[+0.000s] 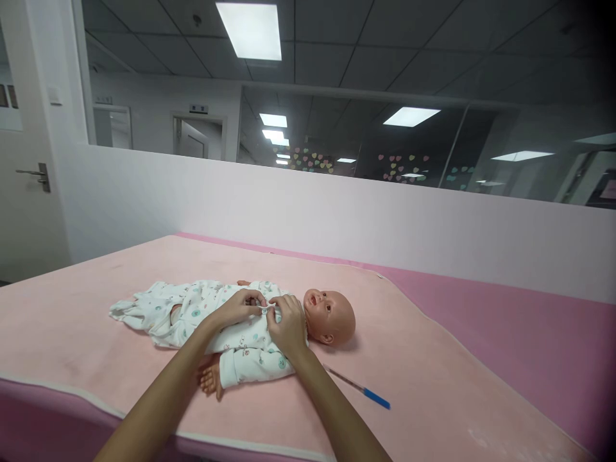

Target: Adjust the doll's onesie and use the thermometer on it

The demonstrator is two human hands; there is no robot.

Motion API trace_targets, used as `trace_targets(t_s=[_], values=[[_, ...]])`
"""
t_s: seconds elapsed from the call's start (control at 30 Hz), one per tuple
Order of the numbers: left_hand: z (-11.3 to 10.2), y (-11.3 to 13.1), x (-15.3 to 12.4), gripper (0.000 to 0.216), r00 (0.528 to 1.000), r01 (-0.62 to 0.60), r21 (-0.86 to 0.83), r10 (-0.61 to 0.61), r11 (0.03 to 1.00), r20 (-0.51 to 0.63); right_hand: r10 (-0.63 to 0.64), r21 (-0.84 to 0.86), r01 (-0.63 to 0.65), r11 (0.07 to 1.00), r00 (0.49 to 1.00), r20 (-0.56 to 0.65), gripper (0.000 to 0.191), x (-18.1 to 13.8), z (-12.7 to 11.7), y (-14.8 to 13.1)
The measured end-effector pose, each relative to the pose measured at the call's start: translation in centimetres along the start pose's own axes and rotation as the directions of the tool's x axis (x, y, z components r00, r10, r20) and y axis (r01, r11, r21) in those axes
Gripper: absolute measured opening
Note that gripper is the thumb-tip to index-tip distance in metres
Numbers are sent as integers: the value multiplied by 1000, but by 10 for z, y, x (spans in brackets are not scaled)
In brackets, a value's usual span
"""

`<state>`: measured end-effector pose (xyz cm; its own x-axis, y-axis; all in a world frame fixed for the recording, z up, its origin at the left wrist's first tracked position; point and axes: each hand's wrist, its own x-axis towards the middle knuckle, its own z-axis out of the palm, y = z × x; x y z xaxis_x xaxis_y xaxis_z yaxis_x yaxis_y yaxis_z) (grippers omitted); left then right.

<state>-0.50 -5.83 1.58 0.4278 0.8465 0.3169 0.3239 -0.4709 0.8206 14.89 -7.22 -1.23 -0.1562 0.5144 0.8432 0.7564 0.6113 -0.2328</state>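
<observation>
A baby doll (332,316) lies on its back with its head to the right. It wears a white one-piece baby outfit (245,335) printed with small green and brown figures. At the chest, my left hand (239,308) is closed with its fingertips pinching a thin white strip, which looks like a fabric tie (265,308). Facing it from the right, my right hand (289,324) also pinches at this tie, close to the doll's neck. My fingers partly hide the tie, so I cannot tell whether it is knotted.
Beneath the doll is a peach mat (409,359) with a pale edge, over a pink padded surface (505,333). A pen with a blue cap (376,398) lies beside my right forearm. A low white wall (289,205) with glass above stands behind; a door (29,167) is at left.
</observation>
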Motion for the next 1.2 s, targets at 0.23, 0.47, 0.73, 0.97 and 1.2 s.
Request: trace_targets(t_s=[0.23,0.47,0.73,0.97,1.2], values=[[2,5,-1,22,1000,3,-130,-5,992,-16,-15,54,13,998,999,41,14,-1,-4,-1],[1,5,-2,30,999,46,-163,-50,985,-21,-78,75,73,994,994,70,12,0,-7,-3],[0,3,0,24,999,40,-313,-39,949,11,-65,148,45,988,990,128,11,1,-6,-2],[1,-1,1,25,998,59,-347,-66,936,-9,-90,143,70,987,986,141,17,0,-5,-1],[-9,-5,0,28,988,39,-208,-69,977,-135,-56,97,49,994,996,74,14,0,-1,-1]])
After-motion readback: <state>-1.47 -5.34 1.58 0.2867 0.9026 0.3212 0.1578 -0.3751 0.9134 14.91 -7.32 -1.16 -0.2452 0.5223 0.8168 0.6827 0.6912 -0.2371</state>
